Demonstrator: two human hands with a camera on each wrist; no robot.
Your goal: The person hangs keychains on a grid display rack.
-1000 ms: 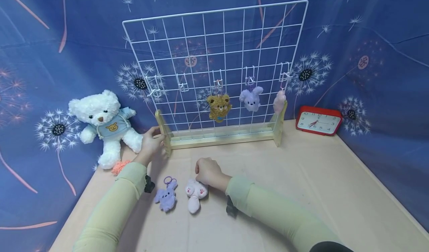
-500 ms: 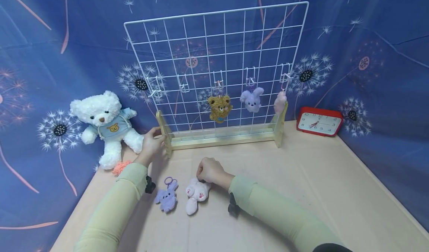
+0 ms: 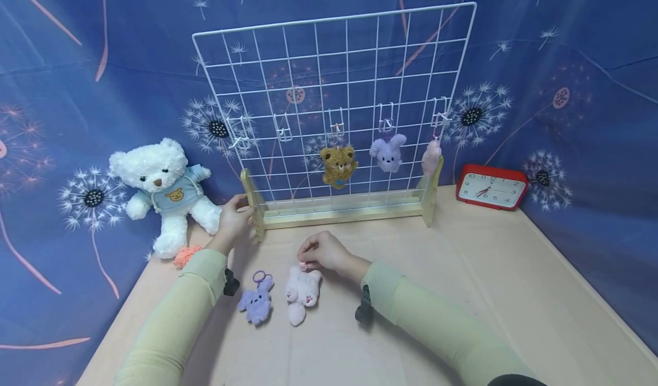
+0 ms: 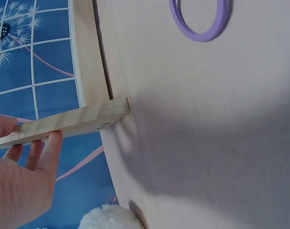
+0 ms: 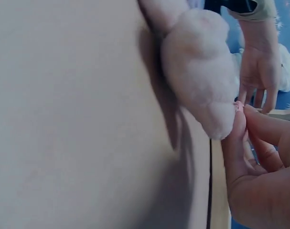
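My left hand (image 3: 233, 221) grips the left wooden end board (image 4: 87, 117) of the wire grid's stand, thumb on one side and fingers on the other. Between thumb and fingertips, my right hand (image 3: 329, 252) pinches the pink ring end of a pale pink plush keychain (image 3: 302, 288). In the right wrist view this plush (image 5: 199, 71) is tilted, partly over the table. A lilac plush keychain (image 3: 256, 304) with a purple ring lies on the table to its left. On the white wire grid (image 3: 331, 19) hang a brown bear keychain (image 3: 338, 166), a lilac one (image 3: 388, 153) and a pink one (image 3: 431, 157).
Two hooks at the grid's left, including one hook (image 3: 283, 133), hold no plush. A white teddy bear (image 3: 172, 194) in a blue top sits at the back left, beside an orange tassel (image 3: 187, 256). A red clock (image 3: 492, 187) stands at the back right.
My right hand has risen slightly and turned, drawing the pale pink plush's top up so more of its body and the pink ring show. My left hand stays on the board.
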